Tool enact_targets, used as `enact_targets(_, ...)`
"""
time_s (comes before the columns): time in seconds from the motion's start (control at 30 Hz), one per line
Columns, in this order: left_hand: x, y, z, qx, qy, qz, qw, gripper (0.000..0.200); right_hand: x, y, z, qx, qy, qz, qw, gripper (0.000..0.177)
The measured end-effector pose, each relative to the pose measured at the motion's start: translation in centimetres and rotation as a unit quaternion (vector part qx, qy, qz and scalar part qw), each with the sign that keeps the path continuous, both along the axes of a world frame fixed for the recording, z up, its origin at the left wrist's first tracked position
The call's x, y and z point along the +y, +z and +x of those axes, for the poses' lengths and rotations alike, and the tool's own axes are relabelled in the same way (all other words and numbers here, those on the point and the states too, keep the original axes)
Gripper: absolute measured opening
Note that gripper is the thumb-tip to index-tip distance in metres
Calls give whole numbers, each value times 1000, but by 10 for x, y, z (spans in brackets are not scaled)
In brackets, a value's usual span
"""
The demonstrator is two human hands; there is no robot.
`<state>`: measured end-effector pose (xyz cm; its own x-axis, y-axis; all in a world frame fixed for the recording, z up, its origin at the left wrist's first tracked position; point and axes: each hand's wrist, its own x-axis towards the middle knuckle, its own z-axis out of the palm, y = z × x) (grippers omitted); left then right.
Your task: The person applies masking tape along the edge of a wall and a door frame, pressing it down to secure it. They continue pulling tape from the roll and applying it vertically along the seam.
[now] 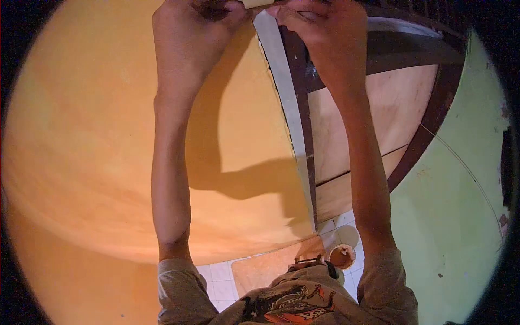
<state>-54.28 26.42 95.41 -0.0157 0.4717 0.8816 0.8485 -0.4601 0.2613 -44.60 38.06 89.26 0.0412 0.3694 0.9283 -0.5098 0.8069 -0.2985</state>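
Both my arms reach up to the top edge of the view. My left hand (197,40) and my right hand (330,40) are close together, their fingertips pinching a small pale tan strip (259,3) between them. The strip is partly cut off by the frame edge, so what it is cannot be made out. Just below it runs a white vertical edge (281,76) between the orange wall and the dark frame.
An orange wall (108,135) fills the left. A dark brown door frame (300,103) borders a wooden panel (374,124). At the right is a green wall (455,216) with a thin cable. A round container (342,257) stands on the white tiled floor below.
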Motion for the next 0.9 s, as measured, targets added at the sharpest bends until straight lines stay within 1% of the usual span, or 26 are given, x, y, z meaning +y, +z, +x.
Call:
enact_targets(0.03,1,-1,-2,-12,-26,7,1000,22,-3,1,-1,13,20,-17,1000,27)
enact_targets(0.07,2,-4,-3,-13,-25,7,1000,22,-5,1,0,13,21,-17,1000,27)
enact_targets(0.13,4,-4,-4,26,6,33,999,23,-11,2,5,-4,-42,-1,999,27)
enact_targets(0.17,4,-2,-4,39,16,41,998,24,-12,1,3,-4,-42,-2,999,27)
enact_targets(0.2,2,8,-4,-55,10,-19,998,24,-12,0,-2,13,-35,-16,999,26)
enact_targets(0.27,1,10,-1,-147,3,-79,986,24,-16,0,-1,31,-28,-30,999,26)
enact_targets(0.33,2,-2,6,-48,38,7,998,23,-25,4,6,-1,-23,-77,997,26)
enact_targets(0.37,4,-2,2,-47,39,5,998,23,-21,2,3,0,-22,-78,997,26)
enact_targets(0.43,6,-2,-7,15,46,18,999,24,-14,-2,-4,32,-15,-48,998,25)
enact_targets(0.57,12,-7,-11,16,36,43,998,24,-20,0,-2,39,29,-85,995,25)
enact_targets(0.67,12,-6,-11,15,6,55,998,24,-25,2,2,15,16,-109,994,25)
enact_targets(0.73,7,-3,-5,1,20,21,1000,24,-25,1,0,15,-32,-100,994,25)
enact_targets(0.77,5,-4,-3,-2,24,9,1000,23,-25,0,1,16,-33,-100,994,25)
enact_targets(0.8,7,-8,1,28,35,46,998,24,-26,0,1,24,-31,-86,995,24)
enact_targets(0.87,9,-12,4,58,46,84,994,24,-27,1,2,32,-29,-71,997,24)
enact_targets(0.9,11,-12,5,40,51,80,995,25,-27,2,1,28,-28,-95,995,23)
